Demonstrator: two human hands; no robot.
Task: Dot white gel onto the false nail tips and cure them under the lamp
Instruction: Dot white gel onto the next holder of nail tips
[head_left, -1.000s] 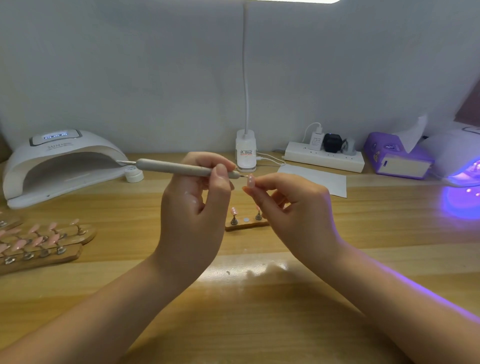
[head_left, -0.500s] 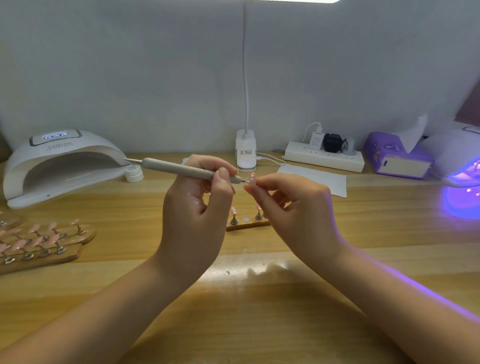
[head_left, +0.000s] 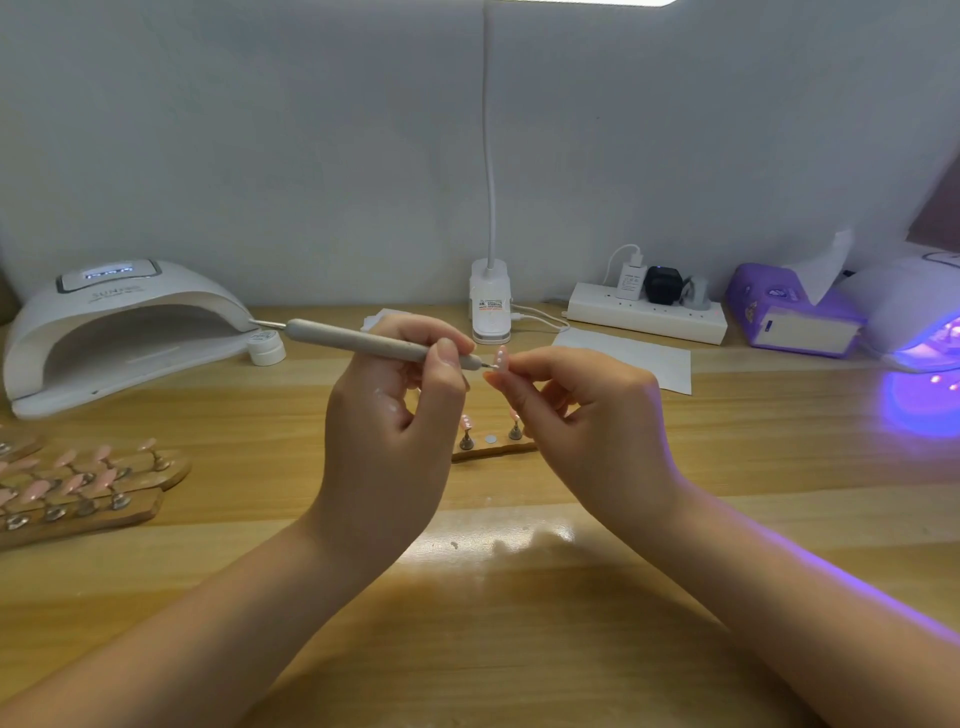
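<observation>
Two hands are sharing this one small job. My left hand (head_left: 384, 410) is gripping the dotting pen (head_left: 363, 342) between thumb and curled fingers, its fine point touching the face of the pink nail tip (head_left: 502, 358). My right hand (head_left: 576, 410) is pinching that tip, holding it upright above the table (head_left: 519, 623). I am seeing pale dots already running down it, so I am judging this to be the dotting step, partway along this tip. Below my hands, the small wooden stand (head_left: 493, 448) is carrying two other tips on pegs, with one peg spot bare between them. Next, I am thinking, the pen needs lifting cleanly off so the dot is not smearing, then this tip is going back on the stand for curing; the lamp on the right (head_left: 914, 317) is glowing violet, the white lamp on the left (head_left: 119, 322) is standing near.
</observation>
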